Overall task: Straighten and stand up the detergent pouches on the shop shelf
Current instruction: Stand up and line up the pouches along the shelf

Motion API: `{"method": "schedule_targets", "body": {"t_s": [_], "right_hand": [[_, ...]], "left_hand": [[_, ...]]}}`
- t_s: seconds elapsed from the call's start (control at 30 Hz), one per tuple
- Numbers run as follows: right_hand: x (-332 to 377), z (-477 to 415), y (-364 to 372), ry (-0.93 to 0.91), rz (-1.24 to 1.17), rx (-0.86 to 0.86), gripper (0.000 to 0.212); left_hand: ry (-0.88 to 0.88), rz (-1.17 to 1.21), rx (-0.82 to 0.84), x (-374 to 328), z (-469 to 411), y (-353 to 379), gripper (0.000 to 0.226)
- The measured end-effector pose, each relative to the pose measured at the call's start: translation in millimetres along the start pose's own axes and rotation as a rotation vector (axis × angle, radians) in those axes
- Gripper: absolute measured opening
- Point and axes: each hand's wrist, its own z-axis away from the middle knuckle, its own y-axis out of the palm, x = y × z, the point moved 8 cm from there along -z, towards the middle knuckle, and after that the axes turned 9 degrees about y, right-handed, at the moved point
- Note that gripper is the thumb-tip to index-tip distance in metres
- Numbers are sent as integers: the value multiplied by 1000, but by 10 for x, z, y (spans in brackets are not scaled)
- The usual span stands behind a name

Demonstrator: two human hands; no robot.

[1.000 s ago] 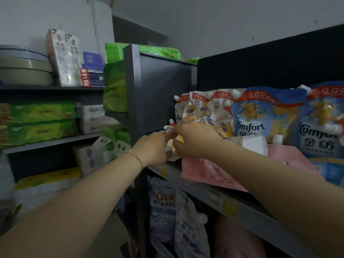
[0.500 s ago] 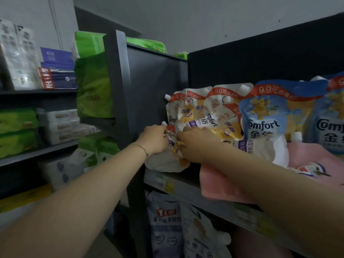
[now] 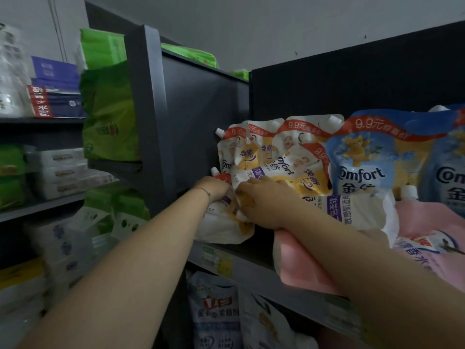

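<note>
**Yellow-and-white and sagging: being pulled upright at the shelf's end**

Clamping onto one slumped yellow-and-white pouch (image 3: 224,224), well left of the blue Comfort pouch (image 3: 362,159) and lower than it, sitting at the front shelf edge (image 3: 254,264). Closing the left grip (image 3: 216,191) over its red top corner just under the spout, fingers curled in. Pinching its upper face with the right grip (image 3: 261,202), fingertips tucked tight, likely sharing the floppy weight so as to be lifting without folding it.

Leaning directly left of the blue Comfort pouch: roughly four matching standing pouches (image 3: 274,152), overlapping, so counting loosely. Lying sideways just below it: one toppled pouch (image 3: 357,212), probably wanting standing next. Sprawling flat lower again: apparently two pink pouches (image 3: 312,268). Showing right of the blue Comfort pouch: a second blue one (image 3: 450,177), cut off by the frame.
</note>
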Motion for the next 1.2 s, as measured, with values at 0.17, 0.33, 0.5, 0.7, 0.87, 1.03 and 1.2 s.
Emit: {"method": "schedule_targets", "body": {"t_s": [0.17, 0.33, 0.5, 0.7, 0.87, 1.03, 1.2], "right_hand": [[-4, -9, 7, -8, -6, -13, 47], [-11, -15, -5, -1, -24, -26, 49], [-22, 10, -65, 9, -60, -75, 45], [-46, 5, -114, 18, -98, -120, 43], [-88, -22, -36, 36, -105, -59, 45], [-103, -52, -16, 56, -135, -20, 41], [-87, -62, -2, 55, -122, -9, 34]], "left_hand": [[-1, -11, 88, 88, -316, 182, 50], [-18, -87, -63, 83, -130, 26, 43], [23, -73, -246, 109, 61, -77, 37], [137, -134, -444, -48, 286, -197, 29], [226, -128, -617, -149, 589, -263, 22], [346, -90, -885, -157, 667, -374, 24], [528, -89, -979, -191, 703, -255, 14]]}}
